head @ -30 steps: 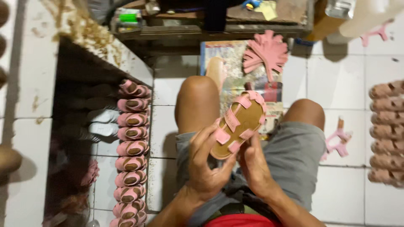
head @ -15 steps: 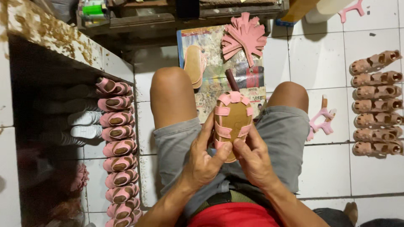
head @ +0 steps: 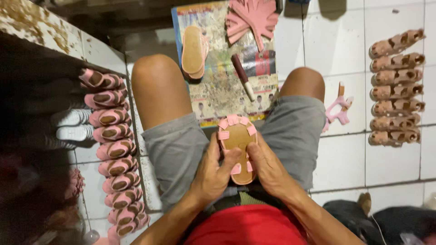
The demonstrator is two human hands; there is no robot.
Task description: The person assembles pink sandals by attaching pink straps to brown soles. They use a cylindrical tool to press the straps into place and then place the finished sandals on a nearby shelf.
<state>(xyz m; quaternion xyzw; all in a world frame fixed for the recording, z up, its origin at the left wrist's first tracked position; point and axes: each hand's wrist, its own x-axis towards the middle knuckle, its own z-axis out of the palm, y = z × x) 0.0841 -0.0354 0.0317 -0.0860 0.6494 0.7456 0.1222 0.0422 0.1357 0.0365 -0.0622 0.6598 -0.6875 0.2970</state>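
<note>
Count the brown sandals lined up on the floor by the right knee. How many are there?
6, stacked in one column on the white tiles: top, then, bottom. One more may hide in the gap.

Row of pink sandals (head: 113,149), brush (head: 243,77) on printed sheet (head: 218,90), tan sandals (head: 395,88)

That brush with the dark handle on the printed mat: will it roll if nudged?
Probably. The brush looks round and slim and lies loose on the flat printed mat, so a sideways push may roll it. It also looks light and stiff, likely easy to pinch up. Bristle end unclear.
</note>
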